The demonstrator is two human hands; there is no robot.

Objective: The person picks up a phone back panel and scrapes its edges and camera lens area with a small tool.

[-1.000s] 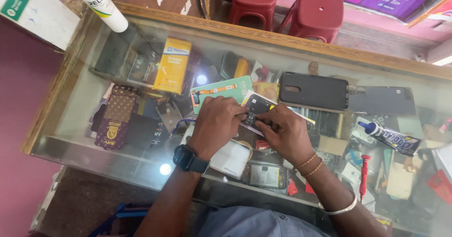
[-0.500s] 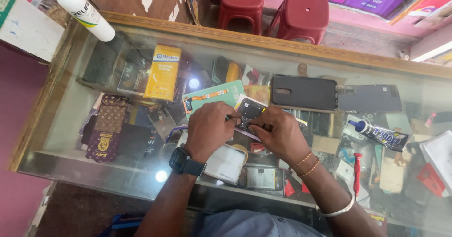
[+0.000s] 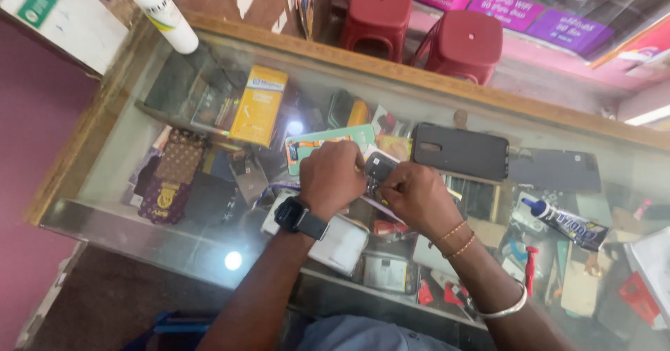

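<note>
Both of my hands meet over the middle of a glass counter top. My left hand, with a black watch on its wrist, and my right hand, with bangles on its wrist, together grip a small dark phone part between the fingertips. What lies under the fingers is hidden. A black phone back cover rests on the glass just right of the hands. A second dark cover sits further right.
A black glue tube and a red-handled screwdriver are on the right. A white bottle stands at the back left corner. Phone cases and a yellow box show under the glass. Two red stools stand beyond the counter.
My hands stay on the small part with slight finger shifts. The view has shifted a little, so the counter sits lower in the picture.
</note>
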